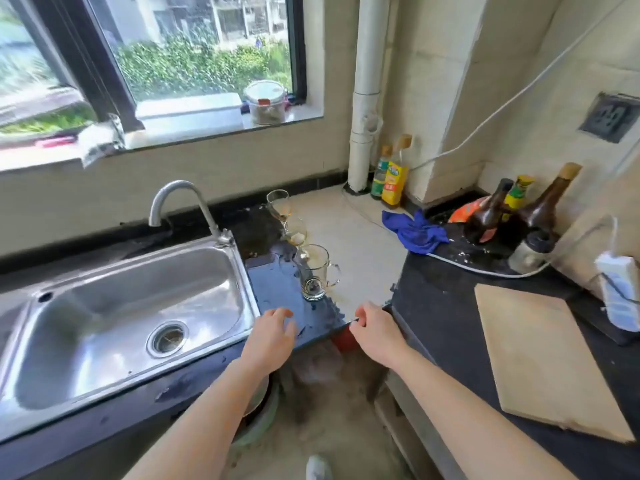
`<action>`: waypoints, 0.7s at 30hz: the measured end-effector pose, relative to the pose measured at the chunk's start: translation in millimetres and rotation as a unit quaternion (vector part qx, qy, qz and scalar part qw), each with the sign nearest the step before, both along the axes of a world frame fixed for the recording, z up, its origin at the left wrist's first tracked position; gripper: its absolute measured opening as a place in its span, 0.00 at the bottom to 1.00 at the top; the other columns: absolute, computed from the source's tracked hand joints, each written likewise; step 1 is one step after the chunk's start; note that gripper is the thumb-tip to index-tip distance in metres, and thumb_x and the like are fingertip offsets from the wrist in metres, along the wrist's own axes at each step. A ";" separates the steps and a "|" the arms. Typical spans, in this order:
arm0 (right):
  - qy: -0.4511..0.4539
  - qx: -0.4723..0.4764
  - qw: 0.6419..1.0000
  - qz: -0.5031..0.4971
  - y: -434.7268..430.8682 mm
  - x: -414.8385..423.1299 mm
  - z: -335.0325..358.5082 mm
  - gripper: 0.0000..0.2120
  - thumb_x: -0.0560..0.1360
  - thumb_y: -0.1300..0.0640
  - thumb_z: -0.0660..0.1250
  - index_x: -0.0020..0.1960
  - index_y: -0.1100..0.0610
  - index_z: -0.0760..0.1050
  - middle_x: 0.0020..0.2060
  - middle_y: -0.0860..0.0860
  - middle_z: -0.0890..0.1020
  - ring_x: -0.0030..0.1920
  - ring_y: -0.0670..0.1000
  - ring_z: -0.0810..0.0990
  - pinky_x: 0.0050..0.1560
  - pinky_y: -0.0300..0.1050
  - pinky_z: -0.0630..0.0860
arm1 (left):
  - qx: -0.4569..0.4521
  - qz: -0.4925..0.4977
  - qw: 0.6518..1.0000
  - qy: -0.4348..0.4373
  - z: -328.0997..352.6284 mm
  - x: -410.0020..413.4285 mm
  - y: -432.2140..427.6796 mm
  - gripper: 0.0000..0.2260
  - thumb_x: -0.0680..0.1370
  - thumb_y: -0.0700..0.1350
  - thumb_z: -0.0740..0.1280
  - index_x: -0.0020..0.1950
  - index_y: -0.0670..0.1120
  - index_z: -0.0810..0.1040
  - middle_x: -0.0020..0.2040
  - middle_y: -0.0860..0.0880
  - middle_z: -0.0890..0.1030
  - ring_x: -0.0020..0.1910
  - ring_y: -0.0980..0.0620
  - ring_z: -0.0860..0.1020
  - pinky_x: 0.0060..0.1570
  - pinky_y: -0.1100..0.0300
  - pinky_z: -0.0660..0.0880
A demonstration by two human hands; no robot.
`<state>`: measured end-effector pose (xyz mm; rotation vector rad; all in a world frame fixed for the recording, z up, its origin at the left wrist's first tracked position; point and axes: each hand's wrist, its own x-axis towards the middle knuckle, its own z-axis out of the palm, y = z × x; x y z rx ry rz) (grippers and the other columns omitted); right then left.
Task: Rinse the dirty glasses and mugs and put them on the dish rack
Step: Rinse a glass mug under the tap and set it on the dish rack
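Observation:
A clear glass mug [316,273] with a handle stands on the wet dark counter just right of the steel sink [114,317]. Behind it stand two stemmed glasses, one [297,234] close and one [279,206] farther back, each with a little amber liquid. My left hand [273,336] hovers over the counter's front edge, fingers loosely curled, holding nothing. My right hand [375,329] hovers to the right of it, also holding nothing. Both hands are a short way in front of the mug. No dish rack is in view.
A curved tap [180,206] stands behind the sink. A blue cloth [417,232], bottles [540,206] and a white cable lie on the right counter, with a wooden board [543,362] and a power strip [620,292]. Two oil bottles [391,174] stand by the pipe. A jar [266,102] sits on the sill.

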<state>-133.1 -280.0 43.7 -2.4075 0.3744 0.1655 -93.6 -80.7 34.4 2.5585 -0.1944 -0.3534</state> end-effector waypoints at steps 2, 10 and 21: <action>0.004 -0.004 1.000 0.004 0.7 31.1 -2.5 0.08 0.77 0.57 0.60 0.55 0.58 0.71 0.52 0.54 0.77 0.50 0.53 0.74 0.53 0.47 0.72 | -0.026 0.020 0.999 0.000 -1.3 21.5 -2.7 0.16 0.81 0.46 0.56 0.67 0.45 0.72 0.65 0.44 0.75 0.61 0.45 0.74 0.61 0.53 0.69; 0.055 -0.019 0.998 0.022 0.9 121.4 -14.2 0.21 0.78 0.57 0.60 0.70 0.57 0.64 0.66 0.56 0.70 0.63 0.57 0.73 0.63 0.49 0.68 | -0.098 0.030 0.992 0.067 -4.4 89.2 -27.8 0.28 0.78 0.43 0.63 0.77 0.49 0.57 0.75 0.48 0.64 0.67 0.47 0.71 0.61 0.55 0.70; 0.052 -0.093 0.992 0.067 4.5 172.0 -18.5 0.05 0.79 0.56 0.61 0.49 0.58 0.74 0.47 0.55 0.78 0.45 0.53 0.72 0.43 0.42 0.65 | -0.195 0.019 0.973 0.125 -9.4 122.8 -16.4 0.32 0.74 0.42 0.66 0.75 0.58 0.59 0.66 0.51 0.74 0.47 0.47 0.79 0.50 0.56 0.75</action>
